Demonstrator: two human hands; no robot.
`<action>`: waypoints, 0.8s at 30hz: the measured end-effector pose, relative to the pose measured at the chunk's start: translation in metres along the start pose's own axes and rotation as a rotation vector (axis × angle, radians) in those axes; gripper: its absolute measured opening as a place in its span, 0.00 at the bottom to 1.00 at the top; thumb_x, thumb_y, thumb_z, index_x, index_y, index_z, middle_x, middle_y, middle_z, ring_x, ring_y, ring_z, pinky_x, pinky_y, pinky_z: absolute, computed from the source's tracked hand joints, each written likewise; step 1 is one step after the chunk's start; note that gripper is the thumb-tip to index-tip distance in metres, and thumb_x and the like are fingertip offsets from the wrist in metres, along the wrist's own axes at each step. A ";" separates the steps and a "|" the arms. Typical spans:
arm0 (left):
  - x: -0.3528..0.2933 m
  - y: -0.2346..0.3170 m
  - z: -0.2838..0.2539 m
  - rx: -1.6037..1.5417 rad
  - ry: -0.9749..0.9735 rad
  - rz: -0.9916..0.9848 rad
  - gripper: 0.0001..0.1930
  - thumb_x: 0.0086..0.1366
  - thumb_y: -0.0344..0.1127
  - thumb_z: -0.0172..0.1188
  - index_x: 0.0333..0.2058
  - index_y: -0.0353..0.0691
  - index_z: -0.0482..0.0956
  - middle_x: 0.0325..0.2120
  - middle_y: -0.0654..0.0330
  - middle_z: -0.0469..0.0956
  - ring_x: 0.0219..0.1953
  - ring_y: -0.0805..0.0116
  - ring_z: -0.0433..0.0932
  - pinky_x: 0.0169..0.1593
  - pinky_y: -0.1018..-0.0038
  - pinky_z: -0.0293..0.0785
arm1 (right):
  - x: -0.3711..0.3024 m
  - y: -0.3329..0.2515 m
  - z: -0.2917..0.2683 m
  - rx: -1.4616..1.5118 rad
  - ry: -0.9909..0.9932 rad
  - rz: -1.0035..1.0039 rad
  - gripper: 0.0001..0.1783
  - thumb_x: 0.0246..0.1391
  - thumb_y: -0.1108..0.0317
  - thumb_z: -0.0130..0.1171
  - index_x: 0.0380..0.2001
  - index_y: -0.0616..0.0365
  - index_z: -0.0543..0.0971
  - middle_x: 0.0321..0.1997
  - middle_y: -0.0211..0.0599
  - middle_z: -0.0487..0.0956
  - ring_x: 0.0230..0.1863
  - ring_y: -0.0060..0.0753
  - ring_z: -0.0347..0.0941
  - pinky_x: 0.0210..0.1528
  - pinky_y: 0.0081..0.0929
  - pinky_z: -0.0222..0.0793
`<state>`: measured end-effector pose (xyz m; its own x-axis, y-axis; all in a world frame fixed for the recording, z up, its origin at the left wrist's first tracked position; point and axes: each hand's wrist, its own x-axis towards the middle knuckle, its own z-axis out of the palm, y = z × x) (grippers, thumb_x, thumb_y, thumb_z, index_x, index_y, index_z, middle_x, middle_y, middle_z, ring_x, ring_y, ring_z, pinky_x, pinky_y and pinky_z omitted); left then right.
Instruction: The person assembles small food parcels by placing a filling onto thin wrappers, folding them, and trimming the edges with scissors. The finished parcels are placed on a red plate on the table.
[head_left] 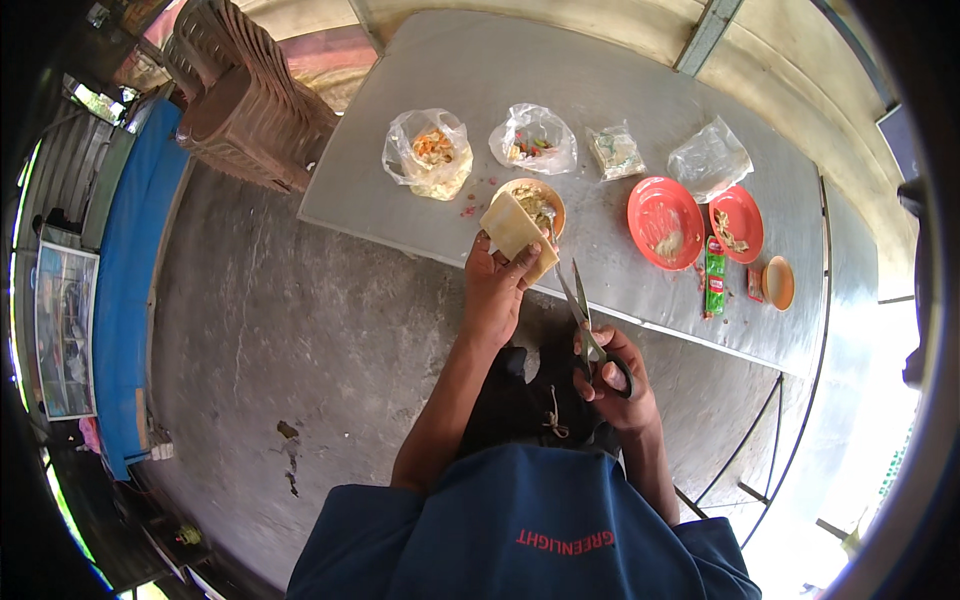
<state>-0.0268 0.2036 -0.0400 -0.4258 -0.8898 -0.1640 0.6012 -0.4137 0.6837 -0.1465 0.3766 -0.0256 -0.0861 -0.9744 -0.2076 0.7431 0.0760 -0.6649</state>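
My left hand (492,298) grips a flat, pale yellow square piece (512,226) between thumb and fingers, tilted at the table's near edge. It may be bread or stacked pastry sheets; I cannot tell which. My right hand (625,385) is closed round a pair of scissors (583,318), fingers at the dark handles. The blades stand apart and point up toward the table, just right of the yellow piece and not touching it. Behind that piece, partly hidden by it, sits an orange-rimmed bowl (560,212) with a greenish mash and what looks like a spoon.
The metal table (400,225) bears a bag of shredded orange vegetables (432,147), a bag of chopped vegetables (533,140), a wrapped packet (616,152), a clear bag (712,160), two red plates (655,212), a green packet (715,278) and a small bowl (778,283). Stacked brown chairs (245,115) stand at left.
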 end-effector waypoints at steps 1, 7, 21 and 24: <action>-0.002 -0.001 0.000 0.003 -0.008 0.005 0.26 0.66 0.21 0.61 0.60 0.37 0.62 0.50 0.52 0.77 0.51 0.61 0.80 0.55 0.63 0.82 | -0.001 0.000 0.000 -0.009 -0.010 0.005 0.28 0.50 0.54 0.75 0.48 0.52 0.74 0.48 0.37 0.72 0.24 0.23 0.68 0.23 0.17 0.59; -0.005 -0.008 0.001 0.018 -0.112 -0.042 0.26 0.66 0.22 0.61 0.60 0.37 0.63 0.48 0.54 0.77 0.50 0.64 0.80 0.55 0.65 0.81 | 0.004 -0.007 -0.007 -0.018 -0.033 -0.067 0.28 0.51 0.54 0.73 0.50 0.54 0.74 0.47 0.36 0.74 0.25 0.24 0.69 0.25 0.19 0.61; 0.003 -0.060 0.033 0.103 -0.220 -0.281 0.25 0.64 0.23 0.65 0.58 0.38 0.67 0.44 0.56 0.80 0.45 0.68 0.82 0.49 0.72 0.82 | -0.021 -0.028 -0.024 0.086 0.166 -0.108 0.22 0.54 0.65 0.71 0.48 0.54 0.73 0.47 0.38 0.72 0.24 0.20 0.66 0.24 0.18 0.62; 0.010 -0.067 0.041 0.130 -0.264 -0.293 0.22 0.64 0.23 0.64 0.55 0.37 0.69 0.42 0.57 0.81 0.45 0.68 0.82 0.49 0.72 0.82 | -0.026 -0.037 -0.027 0.050 0.208 -0.126 0.21 0.53 0.69 0.71 0.47 0.55 0.73 0.47 0.37 0.72 0.22 0.18 0.65 0.22 0.17 0.60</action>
<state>-0.0989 0.2306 -0.0589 -0.7354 -0.6509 -0.1883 0.3457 -0.5995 0.7219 -0.1896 0.4045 -0.0154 -0.3110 -0.9108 -0.2716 0.7493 -0.0592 -0.6595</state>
